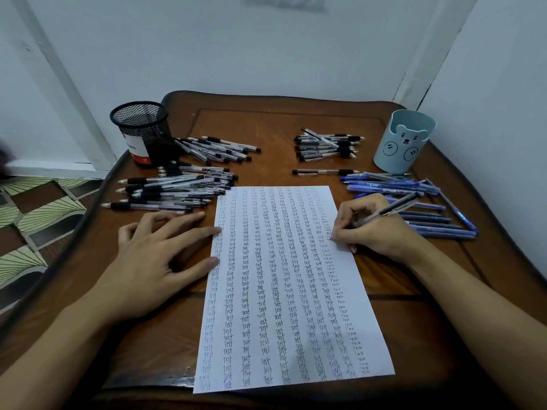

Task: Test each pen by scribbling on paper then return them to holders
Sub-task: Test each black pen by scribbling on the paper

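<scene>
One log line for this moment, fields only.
right hand: holds pen, tip on paper near right edge | left hand: fingers press paper's left edge | mesh holder, blue holder: no pens showing

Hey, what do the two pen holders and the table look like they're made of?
Black holder: looks like metal wire mesh with a matte black finish; you can see through the weave. Blue holder: probably plastic, with smooth, opaque, matte walls and a moulded bear face. Table: seemingly varnished wood, brown with faint grain and a soft sheen.

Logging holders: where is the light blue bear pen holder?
Head view: the light blue bear pen holder stands at the far right of the wooden table, behind the blue pens.
</scene>
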Demonstrator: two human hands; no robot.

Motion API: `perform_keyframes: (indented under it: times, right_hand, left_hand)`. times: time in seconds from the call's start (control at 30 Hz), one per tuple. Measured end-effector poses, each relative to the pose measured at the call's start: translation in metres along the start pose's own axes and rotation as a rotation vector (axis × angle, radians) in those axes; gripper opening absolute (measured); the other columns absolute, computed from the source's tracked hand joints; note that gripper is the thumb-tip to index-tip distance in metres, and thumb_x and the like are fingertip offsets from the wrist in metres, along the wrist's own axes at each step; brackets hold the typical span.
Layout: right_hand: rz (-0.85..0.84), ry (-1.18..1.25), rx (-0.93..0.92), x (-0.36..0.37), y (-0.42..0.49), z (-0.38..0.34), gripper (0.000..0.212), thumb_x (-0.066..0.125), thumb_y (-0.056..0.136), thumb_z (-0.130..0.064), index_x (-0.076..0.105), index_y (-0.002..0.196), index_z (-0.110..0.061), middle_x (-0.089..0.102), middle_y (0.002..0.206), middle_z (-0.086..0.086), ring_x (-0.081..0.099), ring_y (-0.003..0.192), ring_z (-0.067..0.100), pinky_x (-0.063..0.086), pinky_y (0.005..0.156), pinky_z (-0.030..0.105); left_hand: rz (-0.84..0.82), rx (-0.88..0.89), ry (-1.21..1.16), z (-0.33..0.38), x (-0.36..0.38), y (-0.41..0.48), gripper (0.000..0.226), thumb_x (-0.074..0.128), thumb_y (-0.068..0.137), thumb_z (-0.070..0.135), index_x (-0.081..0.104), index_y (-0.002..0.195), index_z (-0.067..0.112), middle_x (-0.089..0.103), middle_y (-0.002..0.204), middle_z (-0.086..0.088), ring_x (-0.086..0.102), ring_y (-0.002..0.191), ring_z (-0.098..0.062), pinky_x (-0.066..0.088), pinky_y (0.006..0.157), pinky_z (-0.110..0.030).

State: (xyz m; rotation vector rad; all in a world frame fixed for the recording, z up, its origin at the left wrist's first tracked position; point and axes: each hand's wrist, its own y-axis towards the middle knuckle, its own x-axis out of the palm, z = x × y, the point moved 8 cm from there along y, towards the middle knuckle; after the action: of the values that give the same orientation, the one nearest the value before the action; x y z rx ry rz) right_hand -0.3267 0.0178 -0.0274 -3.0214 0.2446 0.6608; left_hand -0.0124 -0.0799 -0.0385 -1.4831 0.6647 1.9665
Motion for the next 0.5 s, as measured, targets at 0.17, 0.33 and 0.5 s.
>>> perform_keyframes:
  times: [0.17,0.33,0.5]
  right_hand:
    - [0.0,0.009,0.008,0.0004,0.0002,0.0005,0.013,0.077,0.077,0.015,0.067,0.071,0.009,0.067,0.074,0.027,0.062,0.055,0.032,0.05,0.051,0.026]
    - [-0.006,0.017,0.015,-0.0002,-0.0002,-0.0002,0.016,0.076,0.077,0.015,0.068,0.068,0.005,0.068,0.073,0.023,0.06,0.055,0.031,0.049,0.05,0.025]
    - [-0.004,0.017,0.024,-0.0001,-0.0008,-0.0007,0.018,0.075,0.078,0.016,0.067,0.067,0.003,0.068,0.071,0.02,0.059,0.054,0.028,0.048,0.048,0.024]
  left_hand:
    - [0.0,0.001,0.0,-0.0001,0.0004,0.0005,0.064,0.017,0.08,0.094,0.027,0.14,0.073,0.018,0.156,0.038,0.017,0.142,-0.008,0.014,0.108,-0.043]
    - [0.016,0.008,0.002,-0.0002,0.0003,0.0001,0.062,0.02,0.081,0.093,0.031,0.139,0.072,0.02,0.155,0.038,0.019,0.142,-0.008,0.013,0.107,-0.041]
    - [0.02,0.007,-0.007,-0.0004,-0.0005,-0.0004,0.063,0.021,0.081,0.093,0.032,0.139,0.072,0.022,0.155,0.038,0.019,0.142,-0.008,0.014,0.108,-0.044]
